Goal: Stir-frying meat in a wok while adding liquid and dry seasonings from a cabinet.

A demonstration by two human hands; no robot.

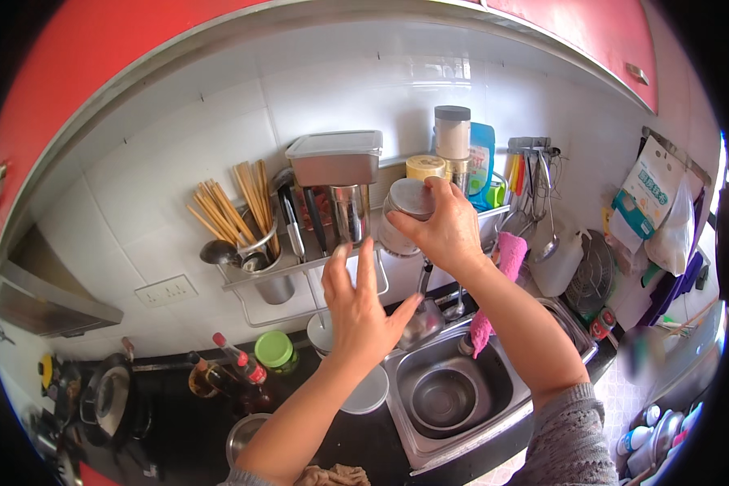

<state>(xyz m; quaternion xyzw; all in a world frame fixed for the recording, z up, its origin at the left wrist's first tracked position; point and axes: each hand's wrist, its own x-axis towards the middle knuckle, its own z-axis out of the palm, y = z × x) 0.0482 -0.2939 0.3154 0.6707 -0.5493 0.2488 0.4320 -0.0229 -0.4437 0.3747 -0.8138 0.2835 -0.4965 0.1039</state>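
Note:
My right hand [446,225] grips a clear jar [395,236] by its silver-grey lid [410,198], in front of the wall shelf [316,260]. Fingers spread, my left hand [364,310] is raised below and to the left of the jar, holding nothing. Just behind it on the shelf are a shiny metal canister [349,214] and a steel box with a translucent lid [335,155] resting above. A yellow-lidded container [425,165] and a dark-lidded jar [452,132] stand behind my right hand.
Below is a steel sink [504,389] with a metal basin [443,400] in it. A pink cloth [512,255] hangs beside my right forearm. Chopsticks [219,209] and ladles [219,252] stick out at the shelf's left. Bottles [243,364] and a green-lidded jar [274,349] stand on the black counter.

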